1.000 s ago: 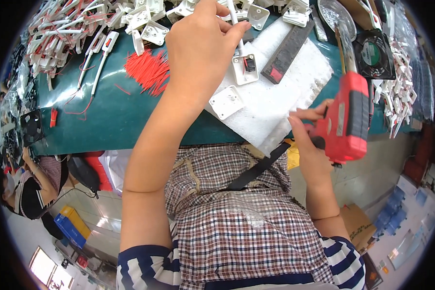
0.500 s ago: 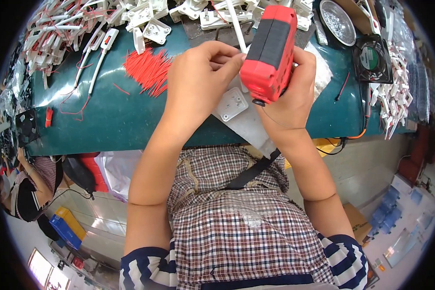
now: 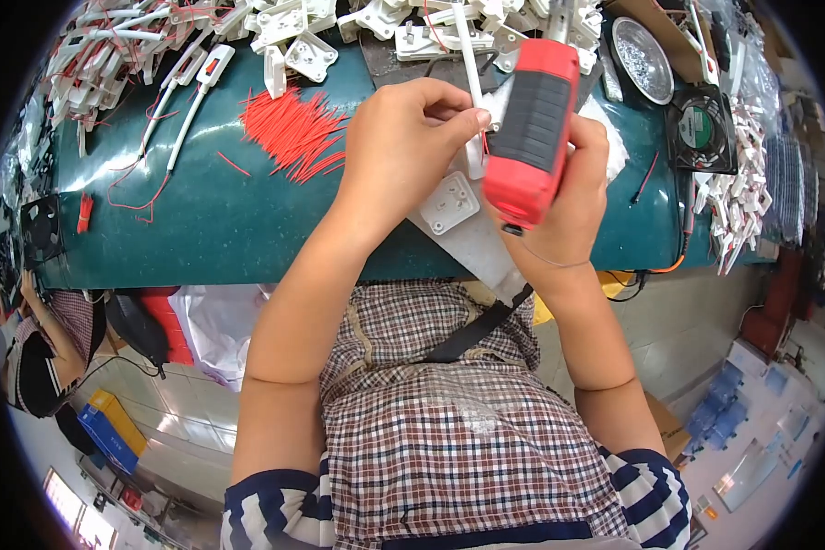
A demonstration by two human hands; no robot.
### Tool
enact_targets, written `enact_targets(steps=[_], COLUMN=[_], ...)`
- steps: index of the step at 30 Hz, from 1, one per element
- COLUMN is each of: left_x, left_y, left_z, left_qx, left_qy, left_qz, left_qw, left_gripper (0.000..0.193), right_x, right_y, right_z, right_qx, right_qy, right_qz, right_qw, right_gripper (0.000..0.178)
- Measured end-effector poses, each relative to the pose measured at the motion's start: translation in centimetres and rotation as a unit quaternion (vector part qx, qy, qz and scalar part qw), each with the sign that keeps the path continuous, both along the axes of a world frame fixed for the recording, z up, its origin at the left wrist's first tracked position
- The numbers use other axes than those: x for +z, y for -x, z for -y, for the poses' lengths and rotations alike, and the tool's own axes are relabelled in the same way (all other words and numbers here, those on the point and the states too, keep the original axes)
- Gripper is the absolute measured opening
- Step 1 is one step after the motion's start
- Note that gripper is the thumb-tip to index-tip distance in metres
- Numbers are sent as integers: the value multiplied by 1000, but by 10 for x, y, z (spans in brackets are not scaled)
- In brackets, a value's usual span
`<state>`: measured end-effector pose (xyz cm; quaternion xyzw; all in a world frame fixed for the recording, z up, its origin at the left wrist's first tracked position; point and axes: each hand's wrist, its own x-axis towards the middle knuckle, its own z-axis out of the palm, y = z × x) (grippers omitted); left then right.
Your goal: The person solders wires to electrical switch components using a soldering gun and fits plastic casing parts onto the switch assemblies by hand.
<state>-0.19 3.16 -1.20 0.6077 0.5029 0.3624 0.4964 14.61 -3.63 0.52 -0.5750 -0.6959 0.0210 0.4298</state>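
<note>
My right hand [image 3: 568,206] is wrapped round a red-and-black cordless screwdriver [image 3: 533,128], its grey metal shaft pointing to the far side of the table. Close to its left, my left hand [image 3: 399,137] is closed, thumb and forefinger pinched at a white cable-like strip [image 3: 468,60] that runs away from me. Whatever lies between those fingertips is too small or hidden to name. Below the hands, a white plastic plate [image 3: 449,203] with holes rests on a pale sheet [image 3: 475,240] at the table's near edge.
Cut red wires [image 3: 293,133] lie in a heap on the green table [image 3: 211,211]. White switch parts [image 3: 302,55] are piled along the far side. At the right are a metal dish of small pieces [image 3: 644,60], a black fan [image 3: 703,128] and more white parts [image 3: 738,202].
The screwdriver has shifted slightly right and nearer to me, and its metal shaft now shows. My left hand has moved a little right, still pinched. The whole view has shifted slightly.
</note>
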Motion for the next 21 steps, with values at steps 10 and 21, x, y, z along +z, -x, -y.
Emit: enact_targets(steps=[10,21], left_x=[15,13], left_y=[2,3], left_z=[16,12], left_qx=[-35,-70], left_qy=[-218,-190], left_qz=[-89,-64], left_qw=[971,977], left_gripper=[17,11], right_x=[-12,-18], right_y=[-17,-19], right_z=[12,9], right_qx=[-2,17], right_qy=[88,47], right_qz=[-186,-129], right_qw=[979,990], right_gripper=[34,39])
